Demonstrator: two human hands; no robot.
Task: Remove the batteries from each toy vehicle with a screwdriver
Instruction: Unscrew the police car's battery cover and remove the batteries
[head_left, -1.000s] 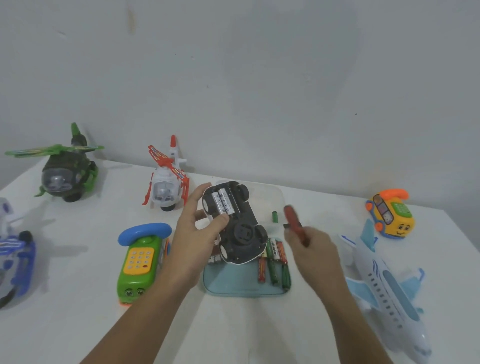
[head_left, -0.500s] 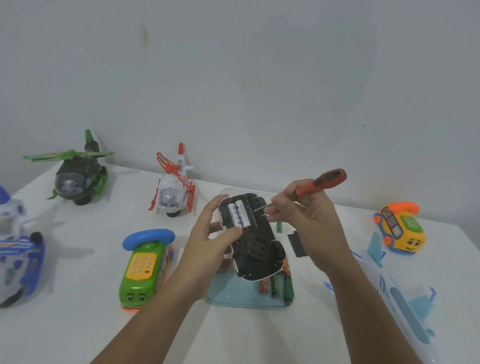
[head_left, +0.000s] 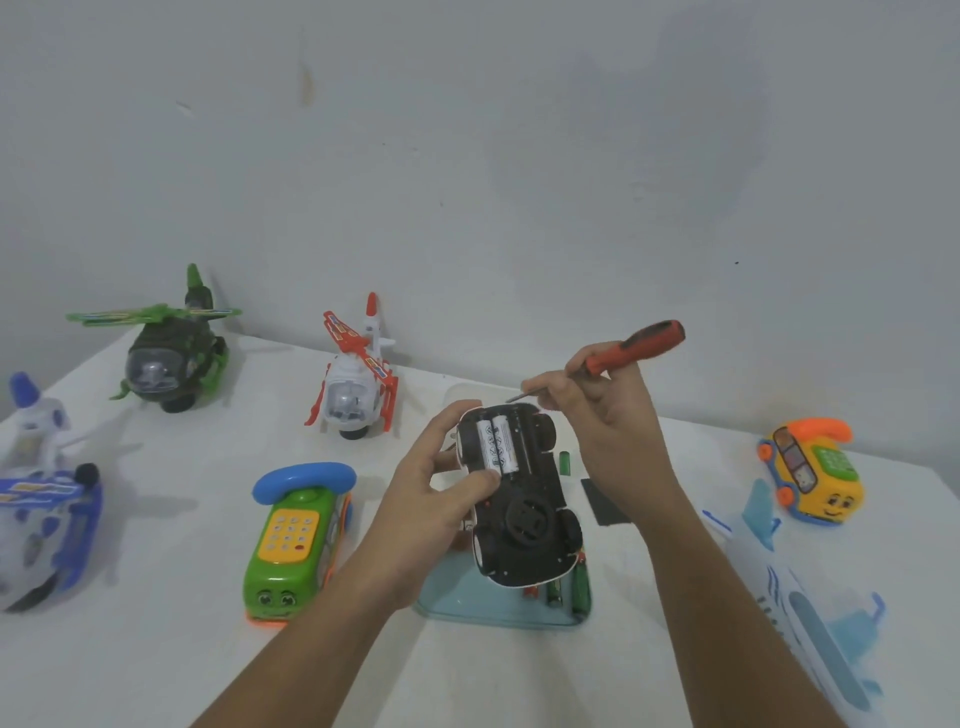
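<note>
My left hand (head_left: 436, 493) grips an upturned black toy car (head_left: 519, 499) above a pale blue tray (head_left: 467, 597). The car's battery bay is uncovered and two white batteries (head_left: 496, 447) lie side by side in it. My right hand (head_left: 608, 431) holds a red-handled screwdriver (head_left: 631, 345), its metal tip pointing left just over the car's far end. Several loose batteries (head_left: 569, 587) lie in the tray, partly hidden by the car. A black cover plate (head_left: 600, 501) and a green battery (head_left: 564, 462) lie on the table by my right wrist.
On the white table stand a green helicopter (head_left: 166, 364), a red-and-white helicopter (head_left: 356, 389), a blue-and-white toy (head_left: 41, 509) at the left edge, a green phone toy (head_left: 296, 535), an orange phone car (head_left: 815, 473) and a white-blue plane (head_left: 800, 608). A wall backs the table.
My right hand rose from beside the tray with the screwdriver and brought its tip to the car's far end. My left hand has lifted the car slightly.
</note>
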